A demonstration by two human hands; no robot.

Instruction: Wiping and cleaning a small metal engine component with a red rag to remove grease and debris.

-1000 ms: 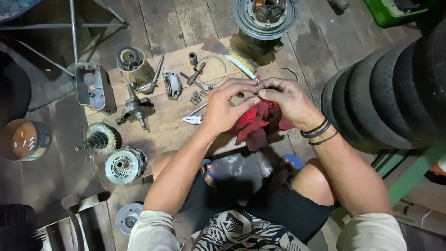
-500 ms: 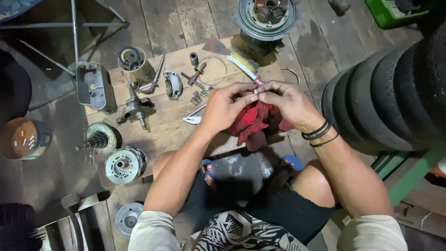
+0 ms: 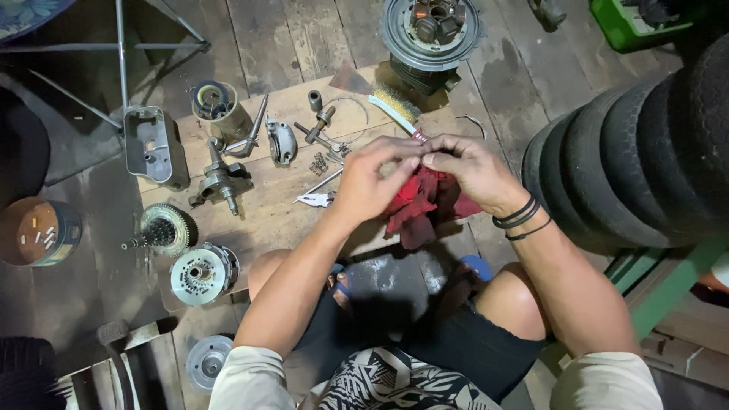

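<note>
A person sits on a worn plank floor (image 3: 304,38), knees drawn up before a low wooden board (image 3: 281,197) strewn with engine parts: a crankshaft (image 3: 220,181), a toothed clutch gear (image 3: 163,229), a round clutch plate (image 3: 199,273) and a grey casing cover (image 3: 149,144). Stacked tyres (image 3: 638,159) rise at the right; a finned engine cylinder (image 3: 431,34) stands at the far edge. The left hand (image 3: 372,178) and right hand (image 3: 467,167) meet fingertip to fingertip above a crumpled red rag (image 3: 418,201), pinching something too small to make out. A wire brush (image 3: 395,106) lies just beyond, its long axis slanting from far left to near right.
</note>
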